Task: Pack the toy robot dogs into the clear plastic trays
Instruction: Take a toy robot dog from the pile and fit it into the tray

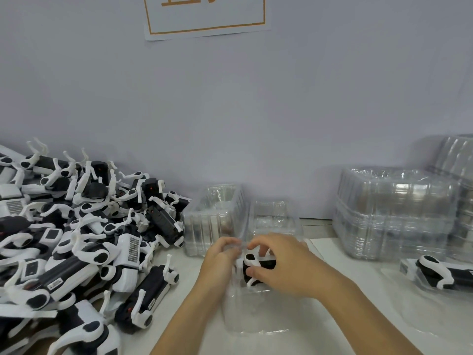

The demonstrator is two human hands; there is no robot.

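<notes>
A black-and-white toy dog (258, 267) is gripped by the curled fingers of the right hand (284, 265) over a clear tray (253, 316) lying on the white surface (358, 329). The tray's far edge is pinched by the left hand (221, 257). A pile of toy dogs (84, 239) is heaped at the left; stacked trays (394, 213) stand at the right.

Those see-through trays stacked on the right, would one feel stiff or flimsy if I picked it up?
Probably flimsy: the stacked clear trays look thin-walled, with moulded ribs that likely add some stiffness. Likely very light, since many nest together in one stack. Possibly slippery too, given the glossy glare. The open tray under the hands looks just as thin.
</notes>
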